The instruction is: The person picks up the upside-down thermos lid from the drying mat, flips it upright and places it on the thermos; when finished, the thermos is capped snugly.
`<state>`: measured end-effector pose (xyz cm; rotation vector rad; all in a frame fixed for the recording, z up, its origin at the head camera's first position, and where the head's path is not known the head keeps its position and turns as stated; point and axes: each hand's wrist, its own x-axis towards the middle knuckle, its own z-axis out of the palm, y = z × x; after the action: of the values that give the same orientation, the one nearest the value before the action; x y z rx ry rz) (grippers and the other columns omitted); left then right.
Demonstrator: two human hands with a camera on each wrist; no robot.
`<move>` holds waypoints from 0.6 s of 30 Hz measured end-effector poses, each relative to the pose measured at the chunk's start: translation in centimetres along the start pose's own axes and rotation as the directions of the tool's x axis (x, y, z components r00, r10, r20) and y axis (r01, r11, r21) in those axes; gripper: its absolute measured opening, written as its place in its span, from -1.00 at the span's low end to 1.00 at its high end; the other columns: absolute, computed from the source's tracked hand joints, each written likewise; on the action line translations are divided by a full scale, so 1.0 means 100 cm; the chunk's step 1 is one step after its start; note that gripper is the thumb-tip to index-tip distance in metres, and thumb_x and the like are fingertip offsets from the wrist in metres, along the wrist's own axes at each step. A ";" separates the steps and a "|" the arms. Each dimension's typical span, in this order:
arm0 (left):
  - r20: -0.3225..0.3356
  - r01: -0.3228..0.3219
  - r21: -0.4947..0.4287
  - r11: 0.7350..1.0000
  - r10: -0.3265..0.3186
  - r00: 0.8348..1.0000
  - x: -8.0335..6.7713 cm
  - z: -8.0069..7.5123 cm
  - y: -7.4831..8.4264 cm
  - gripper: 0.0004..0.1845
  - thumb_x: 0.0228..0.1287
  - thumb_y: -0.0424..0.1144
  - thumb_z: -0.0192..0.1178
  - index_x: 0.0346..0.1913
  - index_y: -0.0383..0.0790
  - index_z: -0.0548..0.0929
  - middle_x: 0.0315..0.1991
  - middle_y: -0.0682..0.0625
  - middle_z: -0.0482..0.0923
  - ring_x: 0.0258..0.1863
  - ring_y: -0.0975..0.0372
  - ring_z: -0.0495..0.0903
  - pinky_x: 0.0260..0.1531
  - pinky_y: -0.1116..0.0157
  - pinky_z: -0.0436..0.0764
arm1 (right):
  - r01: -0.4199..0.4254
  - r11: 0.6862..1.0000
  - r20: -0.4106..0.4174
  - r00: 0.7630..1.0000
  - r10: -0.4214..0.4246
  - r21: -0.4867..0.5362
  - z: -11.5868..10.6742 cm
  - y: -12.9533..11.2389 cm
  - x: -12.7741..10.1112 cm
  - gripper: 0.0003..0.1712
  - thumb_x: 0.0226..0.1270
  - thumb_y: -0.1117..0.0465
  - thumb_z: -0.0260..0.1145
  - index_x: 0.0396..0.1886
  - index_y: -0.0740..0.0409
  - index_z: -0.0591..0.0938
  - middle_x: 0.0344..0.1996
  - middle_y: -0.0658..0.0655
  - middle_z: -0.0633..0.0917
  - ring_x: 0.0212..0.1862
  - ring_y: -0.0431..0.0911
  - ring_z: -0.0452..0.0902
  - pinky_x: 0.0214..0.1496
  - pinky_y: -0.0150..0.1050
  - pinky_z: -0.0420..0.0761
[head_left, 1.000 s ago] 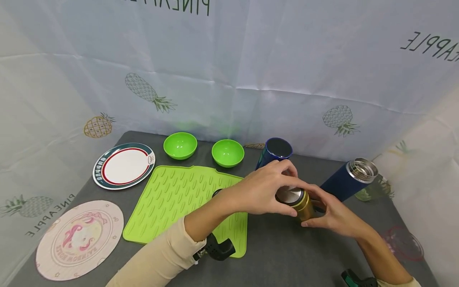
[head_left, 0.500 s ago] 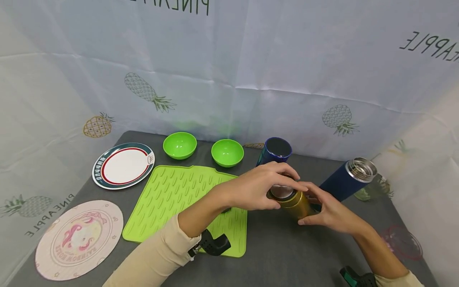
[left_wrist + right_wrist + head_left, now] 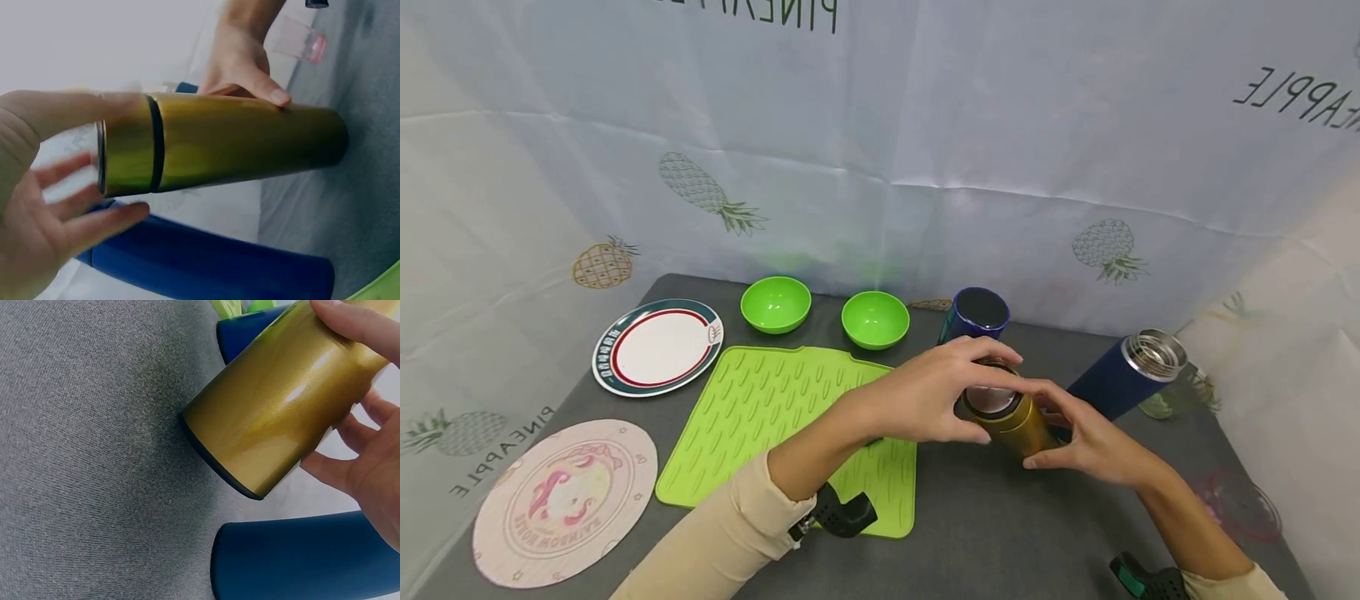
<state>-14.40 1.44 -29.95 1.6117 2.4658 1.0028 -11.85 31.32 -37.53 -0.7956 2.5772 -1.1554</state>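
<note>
Head view: gold flask [image 3: 1011, 417] sits centre-right of frame on the grey bench [image 3: 985, 517], tilted, base rim on the bench per the right wrist view. My left hand [image 3: 936, 400] wraps fingers loosely round the steel-topped cap end; left wrist view shows the thumb lying along the cap and the fingertips [image 3: 94, 222] barely touching, so more a cupping hold than a clamp. My right hand [image 3: 1090, 446] grips the lower body, thumb across the barrel.

Handling guess: rigid metal, smooth satin coat, likely slippery; moderate weight, more if filled. Won't dent from finger pressure. Best hold is mid-barrel below the black seam [image 3: 156, 144], with the other hand on the cap.

Two blue flasks [image 3: 973, 321] [image 3: 1123, 375] stand just beside it, upper right, so little elbow room.
</note>
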 end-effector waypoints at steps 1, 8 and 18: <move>-0.007 0.005 0.015 1.000 -0.005 1.000 0.000 0.001 0.000 -0.40 0.19 -0.08 0.50 0.32 0.05 0.63 0.30 0.02 0.49 0.26 0.22 0.49 0.14 0.40 0.55 | 0.002 1.000 -0.004 1.000 -0.002 -0.006 0.000 0.000 -0.001 0.01 0.09 0.22 0.62 0.51 -0.09 0.30 0.29 -0.14 0.51 0.23 -0.47 0.48 0.21 -0.43 0.59; 0.022 -0.090 -0.120 0.989 0.094 0.995 -0.001 0.004 -0.003 -0.46 0.19 -0.33 0.45 0.28 -0.06 0.67 0.38 -0.02 0.47 0.38 0.20 0.43 0.28 0.41 0.48 | 0.037 0.999 0.003 0.999 -0.037 0.006 0.002 0.002 -0.003 -0.01 0.09 0.22 0.62 0.49 -0.04 0.32 0.27 -0.17 0.53 0.24 -0.45 0.50 0.22 -0.41 0.60; -0.003 -0.025 0.012 1.000 0.025 1.000 0.000 0.005 0.003 -0.46 0.18 -0.17 0.50 0.26 0.04 0.68 0.24 0.04 0.53 0.23 0.24 0.48 0.14 0.44 0.52 | 0.044 0.999 0.005 0.999 -0.044 0.014 0.001 0.001 -0.002 0.01 0.08 0.22 0.62 0.51 -0.04 0.31 0.29 -0.18 0.51 0.25 -0.44 0.50 0.22 -0.42 0.59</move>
<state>-13.96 1.77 -30.14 1.6504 2.4643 0.9966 -11.67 31.42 -37.74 -0.8547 2.5572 -1.1805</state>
